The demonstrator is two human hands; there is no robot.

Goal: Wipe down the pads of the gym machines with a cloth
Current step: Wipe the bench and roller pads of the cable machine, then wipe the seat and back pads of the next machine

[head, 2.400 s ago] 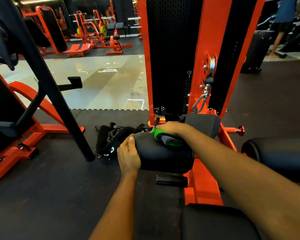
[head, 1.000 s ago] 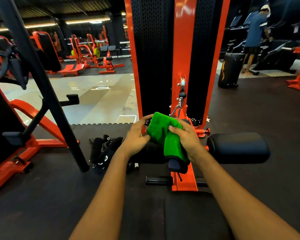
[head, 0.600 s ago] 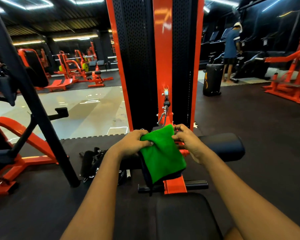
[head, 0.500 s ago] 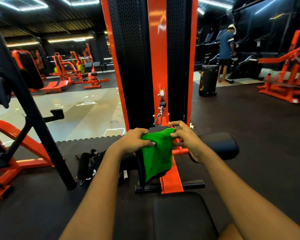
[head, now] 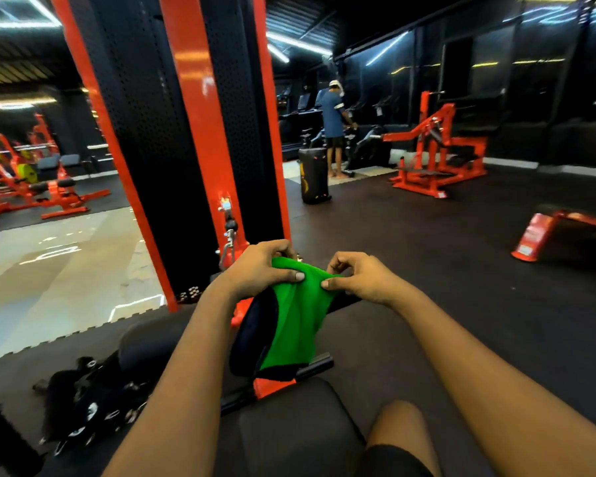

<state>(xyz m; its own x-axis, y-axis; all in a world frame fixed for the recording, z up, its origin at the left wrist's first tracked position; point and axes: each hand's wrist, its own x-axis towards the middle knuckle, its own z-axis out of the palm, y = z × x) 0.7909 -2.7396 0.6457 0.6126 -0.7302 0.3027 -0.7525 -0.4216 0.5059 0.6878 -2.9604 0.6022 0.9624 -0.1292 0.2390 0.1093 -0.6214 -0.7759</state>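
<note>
A green cloth (head: 295, 321) with a dark underside hangs in front of me, held up at its top edge. My left hand (head: 258, 270) grips its upper left part, thumb across the fabric. My right hand (head: 356, 277) pinches the upper right corner between thumb and fingers. Behind and below the cloth lies a black roller pad (head: 145, 346) of the orange machine, seen left of my left forearm. The black seat pad (head: 289, 428) is right under my arms. The roller pad on the right side is hidden by my right arm.
The orange and black weight tower (head: 193, 139) stands just ahead with a cable clip (head: 228, 235). A pile of black straps (head: 83, 401) lies on the floor at left. A person (head: 334, 125) stands far back by a black bin (head: 313, 175). Orange machines (head: 434, 149) stand at right.
The view has swung right and tilted. Both hands have kept hold of the cloth's top edge and lifted it off the roller pad, the right hand shifting outward to the corner.
</note>
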